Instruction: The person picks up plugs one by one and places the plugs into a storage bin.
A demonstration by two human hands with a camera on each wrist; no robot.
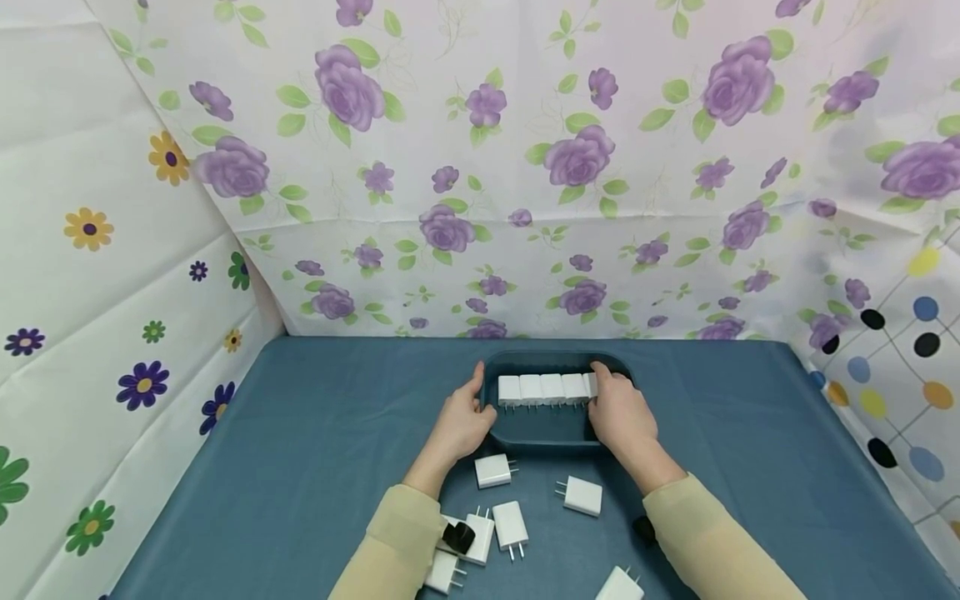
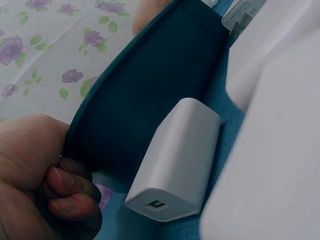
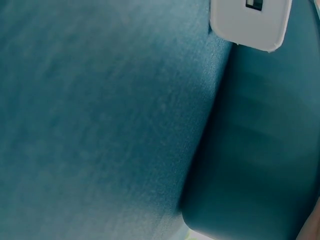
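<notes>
Forward, arms (image 1: 397, 537) extended, left hand (image 1: 459, 423) gripping tray (image 1: 547, 428)

Wht chargers (image 1: 510, 525), dk-teal tray (image 1: 543, 427), blue tablecloth (image 1: 300, 450), beige sleeves (image 1: 401, 537), wht backdrop (image 1: 517, 50) w/ purple roses (image 1: 581, 156)

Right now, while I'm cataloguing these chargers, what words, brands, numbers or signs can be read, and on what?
Readable text: none.
Small grey print on the pronged charger topmost in the left wrist view: too small and blurred to read.
Tray: no lettering visible.
Flowered backdrop: pattern only.
</notes>
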